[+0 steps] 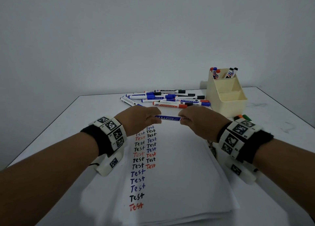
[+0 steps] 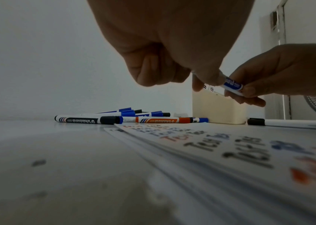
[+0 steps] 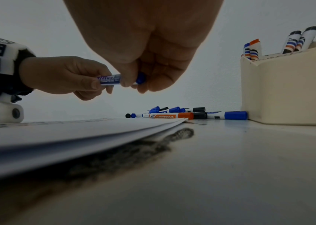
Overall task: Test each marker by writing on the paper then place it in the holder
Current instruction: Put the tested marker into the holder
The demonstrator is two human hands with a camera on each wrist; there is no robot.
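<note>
I have the blue marker [image 1: 168,118] level between both hands, just above the far end of the paper [image 1: 179,166]. My left hand [image 1: 139,118] pinches one end of the barrel, thumb and fingers [image 3: 95,83] curled round it. My right hand [image 1: 199,119] grips the other end, fingers [image 2: 249,91] closed over the blue cap [image 3: 141,78], which looks seated on the barrel from the right wrist view. So I judge this to be the uncapping or recapping step; which one, I cannot tell from here. Two columns of "Test" [image 1: 139,166] already run down the sheet in black, blue and red. If it is uncapping, next comes a straight pull apart, then the tip goes down onto a bare patch beside those words. More markers in a loose pile [image 1: 167,97] lie on the tabletop [image 1: 68,123] beyond my hands, and the cream holder [image 1: 226,97] at the far right has several standing in its back compartment.
</note>
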